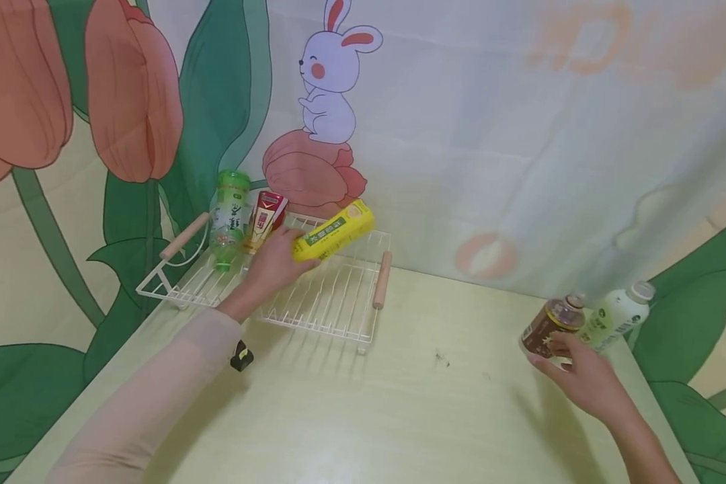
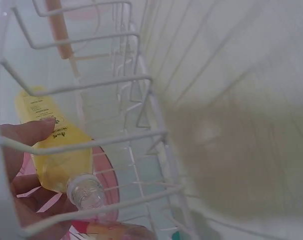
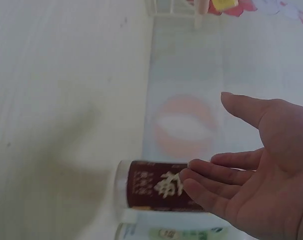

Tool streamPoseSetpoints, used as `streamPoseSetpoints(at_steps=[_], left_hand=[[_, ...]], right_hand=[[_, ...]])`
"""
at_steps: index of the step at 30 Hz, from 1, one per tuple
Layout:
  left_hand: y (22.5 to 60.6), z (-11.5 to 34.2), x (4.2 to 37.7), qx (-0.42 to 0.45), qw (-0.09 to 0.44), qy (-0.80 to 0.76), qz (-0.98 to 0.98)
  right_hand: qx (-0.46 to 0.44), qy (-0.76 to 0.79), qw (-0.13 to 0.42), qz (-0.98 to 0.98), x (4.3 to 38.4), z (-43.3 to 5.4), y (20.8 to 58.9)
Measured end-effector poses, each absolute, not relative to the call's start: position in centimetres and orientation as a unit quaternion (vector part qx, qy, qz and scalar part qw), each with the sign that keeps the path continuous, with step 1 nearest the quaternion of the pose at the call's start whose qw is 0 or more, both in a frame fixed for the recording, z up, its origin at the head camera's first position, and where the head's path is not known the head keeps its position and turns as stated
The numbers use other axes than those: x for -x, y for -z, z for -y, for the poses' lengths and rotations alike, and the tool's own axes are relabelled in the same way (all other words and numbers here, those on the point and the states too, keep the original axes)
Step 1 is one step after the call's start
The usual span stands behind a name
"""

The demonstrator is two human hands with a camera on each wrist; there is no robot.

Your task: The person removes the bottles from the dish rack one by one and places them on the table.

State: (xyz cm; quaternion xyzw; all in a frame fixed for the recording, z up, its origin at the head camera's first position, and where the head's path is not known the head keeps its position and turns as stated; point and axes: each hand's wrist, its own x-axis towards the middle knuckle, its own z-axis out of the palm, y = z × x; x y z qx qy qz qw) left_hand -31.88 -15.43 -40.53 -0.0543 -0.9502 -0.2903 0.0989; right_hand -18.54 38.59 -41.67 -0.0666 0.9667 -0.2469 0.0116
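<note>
My left hand [image 1: 275,262] grips a square bottle with a yellow label [image 1: 337,232] above the white wire rack [image 1: 368,339]. The bottle tilts, base toward the upper right; its clear neck shows in the left wrist view. Left of it in the rack, a green tea bottle [image 1: 230,208] stands neck down, beside a bottle with a red and gold label [image 1: 267,218]. At the table's right, my right hand [image 1: 593,380] is beside a brown-labelled bottle [image 1: 544,329], thumb apart from the fingers [image 3: 231,175]. Whether the fingertips touch it, I cannot tell.
A pale green and white bottle [image 1: 617,312] stands just right of the brown-labelled one. Wooden handles [image 1: 382,279] flank the rack. A small black object [image 1: 241,356] lies under my left forearm. A printed curtain [image 1: 460,134] hangs behind the table [image 1: 399,417].
</note>
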Motion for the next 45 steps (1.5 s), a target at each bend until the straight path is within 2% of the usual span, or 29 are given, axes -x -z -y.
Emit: streamPoseSetpoints(at_steps=[15, 24, 33, 45], left_hand=[[37.1, 10.4, 28.9, 0.149, 0.109, 0.274, 0.944], [35.8, 8.1, 26.7, 0.22, 0.137, 0.253, 0.932], [35.8, 5.7, 26.2, 0.248, 0.149, 0.224, 0.931], [37.1, 3.0, 25.5, 0.287, 0.159, 0.161, 0.931]], right_hand=[[0.144, 0.241, -0.096, -0.955, 18.0, -32.8, 38.2], [0.172, 0.267, -0.147, -0.937, 18.6, -29.6, 36.9], [0.201, 0.248, -0.206, -0.925, 19.1, -26.8, 35.9], [0.235, 0.207, -0.233, -0.921, 20.4, -24.5, 37.4]])
